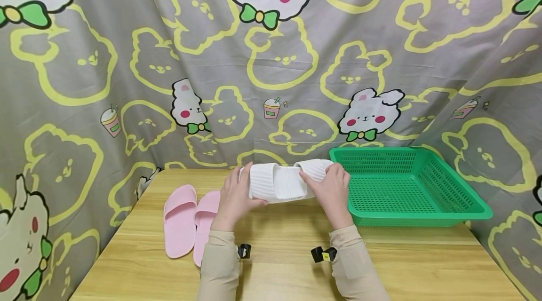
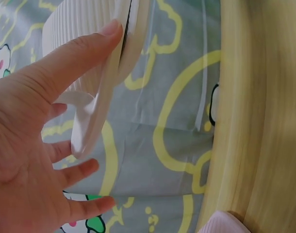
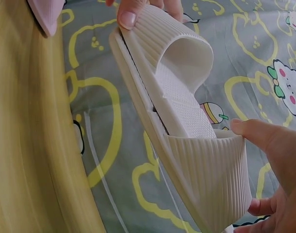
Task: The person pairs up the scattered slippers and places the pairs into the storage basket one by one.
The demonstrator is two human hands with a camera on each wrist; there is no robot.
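We clasp white slippers (image 1: 289,183), seemingly paired but not yet set down, between left grip (image 1: 235,196) and right grip (image 1: 332,194), basket (image 1: 419,217) rightward.

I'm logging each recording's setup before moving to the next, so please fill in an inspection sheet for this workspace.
Surface: wood-grain table, lit evenly enough to read.
Job's things: white slippers, apparently nested, two ribbed straps showing, held above the table.
Clutter: pink slippers side by side at the left, one partly hidden by the left arm; green basket at the right.
Hands: left hand and right hand hold opposite ends of the white slippers.
Cables: nothing seen.
Surroundings: grey cartoon-patterned cloth behind and at both sides.
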